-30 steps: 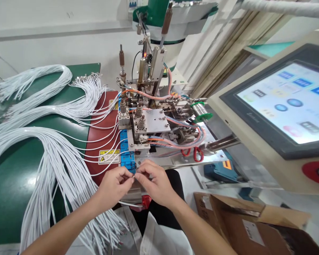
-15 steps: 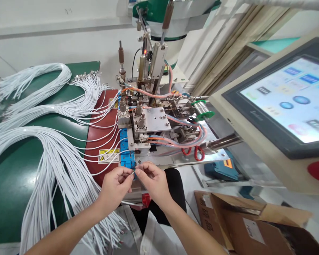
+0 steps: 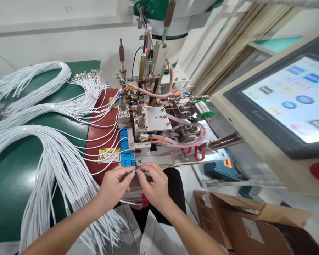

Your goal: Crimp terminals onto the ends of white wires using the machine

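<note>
In front of the machine's lower edge, my left hand (image 3: 112,187) is closed in a pinch on a white cable (image 3: 133,203), part of which shows below the hand. Close beside it, my right hand (image 3: 154,185) pinches the thin wire end of that cable. The fingertips of both hands almost meet, and the fine wires between them are mostly hidden. Just beyond my fingers is a row of blue clamp blocks (image 3: 127,156). Several single white cables run from these blocks across a red plate (image 3: 94,141) with a warning label (image 3: 109,156).
Bundles of white cables (image 3: 53,152) cover much of the green table (image 3: 5,205) on the left. The machine (image 3: 154,120) carries cylinders, air hoses and a wire spool (image 3: 202,109). A touch screen (image 3: 289,99) juts in at right, above an open cardboard box (image 3: 244,223).
Both hands stay at nearly the same spot before the blue blocks. The fingertips have come slightly apart, and the right thumb has shifted a little to the right.
</note>
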